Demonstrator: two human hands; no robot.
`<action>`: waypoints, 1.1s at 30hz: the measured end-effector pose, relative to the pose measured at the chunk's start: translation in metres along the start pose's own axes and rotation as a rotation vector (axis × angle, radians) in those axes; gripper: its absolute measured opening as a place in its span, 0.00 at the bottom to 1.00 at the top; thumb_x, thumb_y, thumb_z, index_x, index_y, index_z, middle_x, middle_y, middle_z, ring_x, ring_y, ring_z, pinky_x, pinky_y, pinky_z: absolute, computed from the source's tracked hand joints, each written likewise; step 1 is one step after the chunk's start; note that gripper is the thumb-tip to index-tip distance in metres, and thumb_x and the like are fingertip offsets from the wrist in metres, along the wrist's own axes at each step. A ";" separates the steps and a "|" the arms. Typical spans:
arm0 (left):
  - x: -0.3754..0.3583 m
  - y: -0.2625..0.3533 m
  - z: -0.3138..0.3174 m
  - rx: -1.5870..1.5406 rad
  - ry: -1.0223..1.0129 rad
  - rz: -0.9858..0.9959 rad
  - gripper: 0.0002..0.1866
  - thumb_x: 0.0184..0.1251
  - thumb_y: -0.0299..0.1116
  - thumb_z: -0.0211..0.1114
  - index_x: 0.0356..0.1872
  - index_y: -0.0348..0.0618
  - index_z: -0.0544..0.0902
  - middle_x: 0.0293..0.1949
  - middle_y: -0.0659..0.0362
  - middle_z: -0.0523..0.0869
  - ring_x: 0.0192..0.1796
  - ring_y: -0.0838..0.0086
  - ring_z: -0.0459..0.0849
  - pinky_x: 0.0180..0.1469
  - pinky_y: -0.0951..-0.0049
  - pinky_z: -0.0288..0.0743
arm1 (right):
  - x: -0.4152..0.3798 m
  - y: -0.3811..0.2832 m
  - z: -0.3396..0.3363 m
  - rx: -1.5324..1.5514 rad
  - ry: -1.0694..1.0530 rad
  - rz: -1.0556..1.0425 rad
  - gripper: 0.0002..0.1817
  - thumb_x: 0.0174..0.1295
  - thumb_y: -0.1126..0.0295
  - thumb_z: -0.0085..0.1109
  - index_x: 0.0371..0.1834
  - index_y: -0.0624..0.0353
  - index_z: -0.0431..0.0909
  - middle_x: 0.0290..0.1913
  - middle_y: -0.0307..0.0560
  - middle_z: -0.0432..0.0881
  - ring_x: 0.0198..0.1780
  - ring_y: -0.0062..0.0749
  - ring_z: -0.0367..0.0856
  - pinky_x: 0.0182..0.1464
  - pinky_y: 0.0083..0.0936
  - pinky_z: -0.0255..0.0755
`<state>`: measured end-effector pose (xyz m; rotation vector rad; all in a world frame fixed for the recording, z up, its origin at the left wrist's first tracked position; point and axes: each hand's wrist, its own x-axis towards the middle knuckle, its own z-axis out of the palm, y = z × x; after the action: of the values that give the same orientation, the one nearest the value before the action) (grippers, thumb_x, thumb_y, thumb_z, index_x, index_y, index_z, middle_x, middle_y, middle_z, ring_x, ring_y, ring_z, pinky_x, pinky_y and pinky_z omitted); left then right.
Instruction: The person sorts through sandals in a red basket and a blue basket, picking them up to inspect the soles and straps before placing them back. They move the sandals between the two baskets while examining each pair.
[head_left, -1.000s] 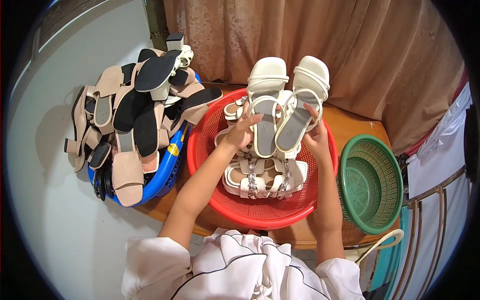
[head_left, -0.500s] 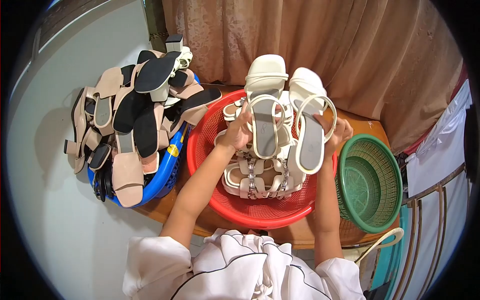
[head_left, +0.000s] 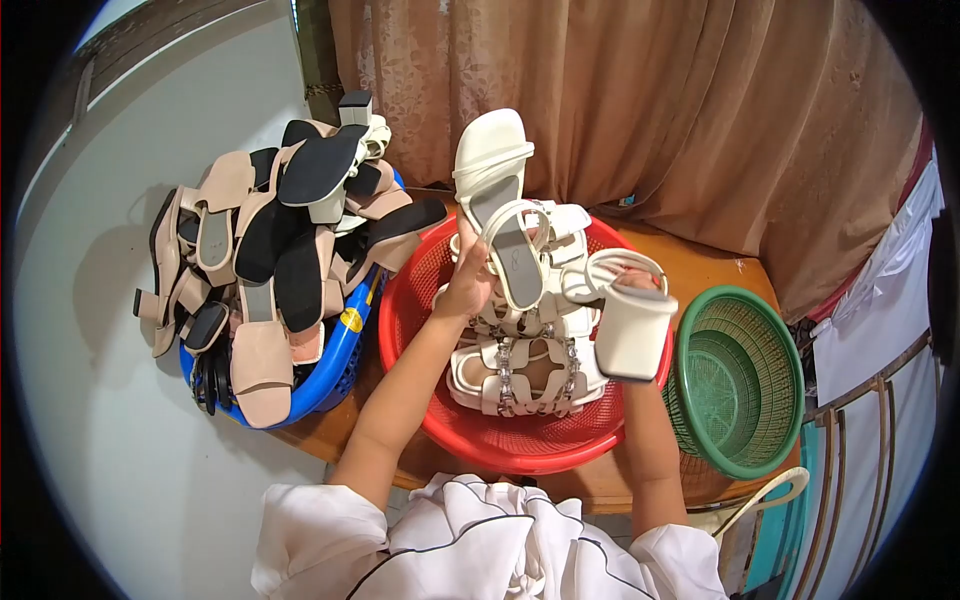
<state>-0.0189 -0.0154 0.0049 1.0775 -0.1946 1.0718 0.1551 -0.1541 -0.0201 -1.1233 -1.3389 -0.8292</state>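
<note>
My left hand (head_left: 468, 280) is closed around the side of a white strappy sandal (head_left: 493, 143), held upright with its grey insole facing me. In my right hand (head_left: 637, 279) is a second white sandal (head_left: 636, 335), tilted so that its block heel points down toward me. Its ankle strap partly covers my right fingers. Both sandals are above the red basket (head_left: 520, 460), where cream sandals with chain trim (head_left: 535, 375) lie in a stack. The held sandals hide part of that stack.
To the left stands a blue basket (head_left: 335, 375) heaped with beige and black sandals (head_left: 262, 350). On the right a green basket (head_left: 740, 385) sits on the wooden table (head_left: 690, 260). Brown curtains (head_left: 600, 100) hang behind, and a white wall (head_left: 90, 300) is at far left.
The right sandal has turned from showing its insole to showing its heel, and is lower. The left sandal has tilted and shifted a little left.
</note>
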 end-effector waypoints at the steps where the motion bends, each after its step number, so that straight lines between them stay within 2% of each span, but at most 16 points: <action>1: 0.000 0.002 0.003 0.062 0.004 0.003 0.48 0.56 0.55 0.59 0.67 0.53 0.37 0.61 0.51 0.62 0.59 0.62 0.69 0.58 0.60 0.65 | -0.002 0.002 0.001 0.022 -0.021 0.014 0.12 0.49 0.76 0.54 0.38 0.61 0.77 0.40 0.48 0.75 0.43 0.42 0.73 0.47 0.34 0.66; 3: 0.000 0.007 0.012 0.185 0.009 0.007 0.51 0.53 0.60 0.58 0.67 0.51 0.36 0.57 0.47 0.68 0.56 0.59 0.73 0.56 0.60 0.68 | -0.008 0.007 0.000 0.080 -0.072 0.059 0.12 0.50 0.77 0.52 0.39 0.63 0.76 0.41 0.50 0.76 0.43 0.43 0.74 0.46 0.34 0.67; 6: -0.002 0.010 0.017 0.202 -0.001 -0.047 0.53 0.52 0.61 0.59 0.67 0.52 0.33 0.58 0.48 0.67 0.57 0.60 0.72 0.56 0.60 0.69 | -0.016 0.010 0.002 0.265 -0.155 0.244 0.12 0.52 0.79 0.50 0.40 0.65 0.76 0.42 0.52 0.77 0.43 0.45 0.76 0.46 0.33 0.69; 7: -0.003 0.010 0.017 0.205 0.007 -0.061 0.53 0.52 0.61 0.60 0.66 0.52 0.33 0.58 0.48 0.67 0.57 0.60 0.72 0.56 0.60 0.69 | -0.009 -0.001 0.000 0.461 -0.149 0.469 0.12 0.54 0.79 0.48 0.41 0.67 0.75 0.42 0.48 0.78 0.44 0.38 0.75 0.48 0.29 0.67; 9: -0.004 0.006 0.014 0.204 0.033 -0.071 0.54 0.51 0.59 0.61 0.66 0.51 0.32 0.59 0.48 0.65 0.58 0.61 0.71 0.56 0.60 0.68 | -0.008 0.002 0.014 0.640 -0.122 0.581 0.12 0.59 0.76 0.46 0.45 0.69 0.72 0.43 0.44 0.77 0.46 0.30 0.73 0.50 0.26 0.64; 12: -0.004 0.005 0.016 0.201 -0.009 -0.058 0.57 0.48 0.53 0.66 0.66 0.51 0.30 0.59 0.49 0.64 0.59 0.63 0.68 0.58 0.63 0.65 | 0.008 -0.017 0.006 0.832 -0.072 0.723 0.13 0.62 0.73 0.46 0.47 0.70 0.69 0.44 0.42 0.75 0.47 0.25 0.71 0.52 0.23 0.62; 16: -0.002 0.001 0.021 0.194 -0.098 -0.034 0.63 0.44 0.45 0.74 0.65 0.50 0.27 0.60 0.51 0.61 0.61 0.67 0.65 0.62 0.68 0.60 | 0.002 -0.011 0.008 0.993 -0.132 0.751 0.13 0.64 0.73 0.47 0.49 0.68 0.67 0.46 0.40 0.73 0.47 0.20 0.69 0.51 0.19 0.61; 20: -0.004 -0.007 0.023 0.300 -0.140 -0.025 0.67 0.39 0.44 0.77 0.64 0.47 0.25 0.61 0.52 0.60 0.63 0.68 0.61 0.63 0.69 0.57 | -0.007 -0.008 0.010 0.945 -0.179 0.777 0.14 0.64 0.74 0.45 0.51 0.68 0.65 0.48 0.41 0.73 0.48 0.21 0.69 0.51 0.19 0.62; 24: -0.009 -0.006 0.030 0.378 -0.170 -0.082 0.69 0.35 0.41 0.79 0.64 0.47 0.25 0.62 0.54 0.59 0.64 0.70 0.60 0.64 0.70 0.55 | 0.011 -0.029 0.008 0.935 -0.220 0.732 0.14 0.64 0.73 0.43 0.50 0.70 0.68 0.47 0.43 0.75 0.50 0.23 0.70 0.51 0.20 0.63; 27: -0.014 0.000 0.044 0.383 -0.168 -0.114 0.70 0.33 0.48 0.78 0.65 0.40 0.28 0.65 0.54 0.52 0.65 0.69 0.57 0.65 0.70 0.51 | 0.015 -0.034 0.008 0.908 -0.276 0.697 0.14 0.64 0.72 0.44 0.48 0.71 0.70 0.46 0.43 0.76 0.49 0.24 0.71 0.51 0.21 0.64; 29: -0.016 -0.004 0.042 0.418 -0.202 -0.093 0.73 0.30 0.43 0.80 0.64 0.41 0.23 0.65 0.53 0.51 0.65 0.68 0.57 0.65 0.70 0.53 | 0.011 -0.033 0.010 0.884 -0.276 0.702 0.15 0.63 0.71 0.45 0.48 0.70 0.70 0.46 0.43 0.76 0.48 0.23 0.72 0.50 0.21 0.65; 31: -0.014 -0.007 0.042 0.554 -0.227 -0.003 0.74 0.28 0.40 0.81 0.63 0.41 0.22 0.65 0.52 0.52 0.65 0.68 0.57 0.64 0.70 0.54 | 0.014 -0.034 0.011 0.886 -0.279 0.675 0.15 0.64 0.71 0.45 0.49 0.70 0.70 0.47 0.43 0.76 0.48 0.23 0.72 0.50 0.21 0.65; 33: -0.015 -0.006 0.043 0.520 -0.246 0.010 0.72 0.27 0.36 0.82 0.63 0.41 0.26 0.63 0.51 0.55 0.64 0.67 0.58 0.64 0.70 0.55 | 0.011 -0.033 0.011 0.899 -0.270 0.695 0.15 0.63 0.71 0.45 0.49 0.69 0.70 0.46 0.42 0.76 0.48 0.23 0.72 0.50 0.21 0.65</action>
<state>-0.0066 -0.0590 0.0138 1.6804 -0.1184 1.0213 0.1221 -0.1520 -0.0060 -0.8619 -1.1948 0.4305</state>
